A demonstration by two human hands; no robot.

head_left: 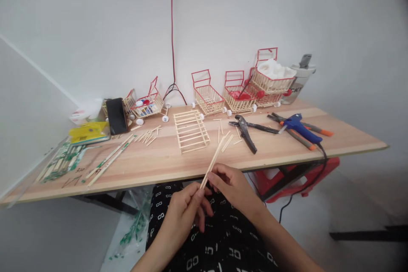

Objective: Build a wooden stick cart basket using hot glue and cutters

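Two thin wooden sticks slant up and to the right, their lower ends pinched by my left hand. A little higher, the thumb and fingers of my right hand close on the same sticks. Both hands are above my lap, in front of the table's near edge. Beyond them on the table lies a slatted wooden stick frame. Short cut sticks are scattered to its right, and more short sticks lie to its left.
Small stick-built carts with red handles line the wall. Black-handled pliers, orange-handled pliers and a blue glue gun with a hanging cord lie right. At left are a phone, a yellow packet and long sticks.
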